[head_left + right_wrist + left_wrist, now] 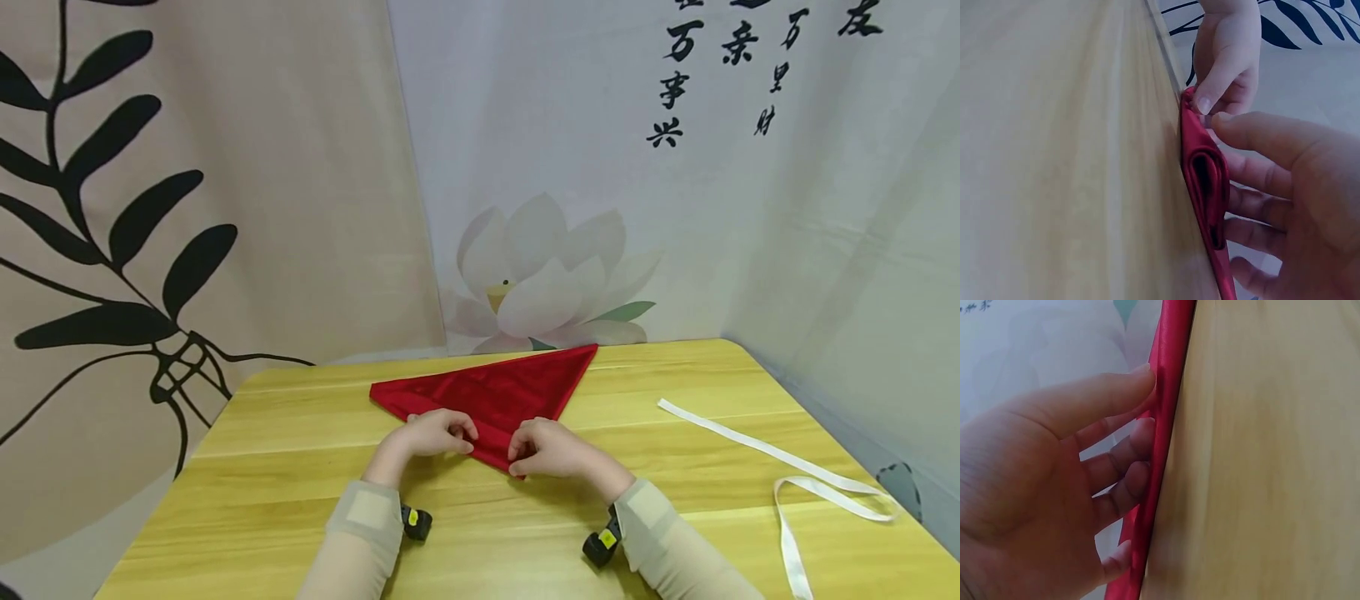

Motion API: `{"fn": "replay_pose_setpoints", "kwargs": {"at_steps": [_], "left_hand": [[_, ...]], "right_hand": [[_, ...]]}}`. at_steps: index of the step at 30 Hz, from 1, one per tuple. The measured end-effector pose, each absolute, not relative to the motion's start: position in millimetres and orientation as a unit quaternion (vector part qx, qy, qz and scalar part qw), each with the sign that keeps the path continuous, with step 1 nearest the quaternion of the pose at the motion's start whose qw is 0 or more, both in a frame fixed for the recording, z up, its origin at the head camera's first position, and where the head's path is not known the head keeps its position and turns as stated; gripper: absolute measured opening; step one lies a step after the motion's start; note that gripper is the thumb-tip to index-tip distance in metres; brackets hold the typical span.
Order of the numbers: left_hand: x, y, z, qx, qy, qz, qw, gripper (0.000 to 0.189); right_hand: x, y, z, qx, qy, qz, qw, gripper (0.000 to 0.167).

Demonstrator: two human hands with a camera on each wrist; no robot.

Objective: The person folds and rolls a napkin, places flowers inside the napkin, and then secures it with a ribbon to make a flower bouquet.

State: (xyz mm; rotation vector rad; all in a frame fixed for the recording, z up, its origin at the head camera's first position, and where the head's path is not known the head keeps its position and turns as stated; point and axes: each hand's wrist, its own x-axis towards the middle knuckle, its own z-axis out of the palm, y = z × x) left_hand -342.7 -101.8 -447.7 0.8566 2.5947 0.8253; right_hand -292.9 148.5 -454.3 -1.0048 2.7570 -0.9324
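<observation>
Both hands on the cloth (491,392), at the fold (491,438) along its near edge. Left hand (437,432): fingers bent, tips against the fold; in left wrist view, thumb tip on it too, middle and ring tips alongside, little finger spaced off a bit. Index tip mostly hidden by thumb. Cannot tell whether clamped or only touching.

Right hand (551,447): fingers bent, a little apart, tips at the fold near the cloth's close corner. Cannot tell about a pinch here either. In right wrist view, layered end of the fold visible next to the fingertips, looped and flattened.

Cloth: red, shiny, roughly triangular, on the table (480,542). Mostly beyond the fingers; one corner out past left fingers on the left, one far corner beyond right fingers. Bare wood on the near side of all fingertips.

White ribbon (765,449) on the table, well right of right fingers, untouched, doubled back at the table edge. Behind, beyond the fingers: backdrop with pale lotus (555,283).
</observation>
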Motion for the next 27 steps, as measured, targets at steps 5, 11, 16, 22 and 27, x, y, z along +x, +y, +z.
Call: {"fn": "replay_pose_setpoints", "kwargs": {"at_steps": [5, 11, 16, 22, 27], "left_hand": [[-344.1, -104.0, -449.8, 0.304, 0.901, 0.278, 0.139, 0.02], [-345.5, -105.6, -451.6, 0.301, 0.9, 0.28, 0.147, 0.022], [-345.7, -105.9, -450.6, 0.299, 0.901, 0.277, 0.147, 0.022], [-345.4, -106.2, -451.5, 0.296, 0.903, 0.274, 0.149, 0.022], [-344.3, -105.2, -449.6, 0.297, 0.904, 0.271, 0.147, 0.021]], "right_hand": [[-290.8, 146.9, -454.1, -0.33, 0.907, -0.263, 0.014, 0.019], [-289.4, 146.1, -455.6, -0.332, 0.912, -0.241, 0.022, 0.03], [-287.9, 143.7, -454.6, -0.322, 0.922, -0.215, 0.001, 0.031], [-284.9, 140.1, -452.7, -0.307, 0.932, -0.192, -0.027, 0.027], [-284.3, 140.0, -452.4, -0.303, 0.936, -0.171, -0.058, 0.02]]}}
